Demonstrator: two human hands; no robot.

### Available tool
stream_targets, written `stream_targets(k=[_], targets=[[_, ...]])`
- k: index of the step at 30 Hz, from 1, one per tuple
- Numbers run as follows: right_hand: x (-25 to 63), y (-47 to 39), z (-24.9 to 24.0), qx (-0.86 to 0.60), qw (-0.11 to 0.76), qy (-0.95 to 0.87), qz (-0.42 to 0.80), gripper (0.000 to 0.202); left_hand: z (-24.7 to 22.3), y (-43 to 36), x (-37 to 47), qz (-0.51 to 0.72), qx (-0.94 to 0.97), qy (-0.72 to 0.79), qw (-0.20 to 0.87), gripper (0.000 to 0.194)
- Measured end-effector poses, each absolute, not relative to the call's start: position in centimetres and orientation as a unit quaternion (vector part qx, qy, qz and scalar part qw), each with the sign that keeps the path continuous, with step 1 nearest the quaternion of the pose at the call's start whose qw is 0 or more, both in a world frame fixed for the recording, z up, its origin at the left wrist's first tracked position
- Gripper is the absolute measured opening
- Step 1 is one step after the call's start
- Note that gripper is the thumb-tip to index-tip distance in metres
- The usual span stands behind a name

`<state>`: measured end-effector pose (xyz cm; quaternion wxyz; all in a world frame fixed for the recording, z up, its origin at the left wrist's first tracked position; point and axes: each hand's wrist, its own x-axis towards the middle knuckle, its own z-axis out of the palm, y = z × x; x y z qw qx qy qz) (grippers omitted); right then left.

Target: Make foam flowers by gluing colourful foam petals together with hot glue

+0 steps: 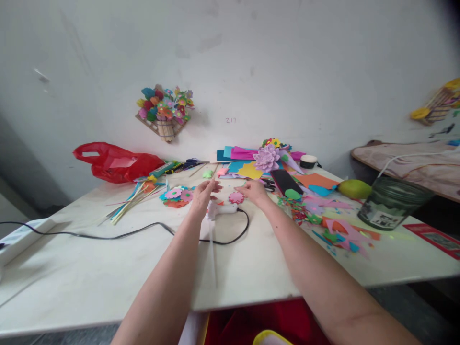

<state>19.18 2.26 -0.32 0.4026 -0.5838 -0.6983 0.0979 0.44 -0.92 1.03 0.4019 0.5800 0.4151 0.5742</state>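
My right hand is over the middle of the table, its fingertips at the upper edge of a small pink flower cutout with a scalloped rim. The fingers look pinched on that edge, though the grip is partly blurred. Facing it, my left hand has its fingers stretched out and a little apart, with nothing visible in them. Just below the hands lies a white glue gun, a clear glue stick jutting from it toward me. Left of my left hand is a pile of colourful flower cutouts.
A black cord crosses the table toward a white power strip. Thin strips and a red plastic bag lie left. Foam sheets, scraps, a yellow-green fruit and a glass jar occupy the right.
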Motion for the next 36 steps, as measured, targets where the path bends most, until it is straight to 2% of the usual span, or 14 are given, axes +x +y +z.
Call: stream_targets(k=[4, 11, 13, 19, 23, 28, 31, 36], targets=[[19.0, 2.2, -0.6, -0.558, 0.402, -0.715, 0.127, 0.019, 1.0, -0.9, 0.5, 0.572, 0.578, 0.419, 0.403, 0.058], [18.7, 3.1, -1.5, -0.562, 0.434, -0.658, 0.252, 0.029, 0.9, -0.8, 0.5, 0.574, 0.58, 0.417, 0.401, 0.056], [18.8, 2.9, -1.2, -0.565, 0.438, -0.656, 0.241, 0.027, 1.0, -0.8, 0.5, 0.573, 0.58, 0.417, 0.401, 0.056], [19.0, 2.2, -0.3, -0.555, 0.446, -0.695, 0.1, 0.026, 1.0, -0.9, 0.6, 0.571, 0.582, 0.42, 0.398, 0.056], [19.0, 2.5, -0.8, -0.545, 0.433, -0.705, 0.134, 0.015, 1.0, -0.8, 0.6, 0.567, 0.585, 0.422, 0.398, 0.056], [18.9, 3.2, -1.5, -0.543, 0.456, -0.678, 0.191, 0.026, 0.9, -0.7, 0.5, 0.563, 0.59, 0.425, 0.394, 0.053], [18.8, 3.0, -1.3, -0.547, 0.456, -0.669, 0.212, 0.027, 0.9, -0.6, 0.5, 0.562, 0.592, 0.425, 0.39, 0.053], [18.8, 2.3, -0.7, -0.55, 0.443, -0.694, 0.14, 0.025, 0.9, -0.7, 0.5, 0.56, 0.591, 0.431, 0.39, 0.055]])
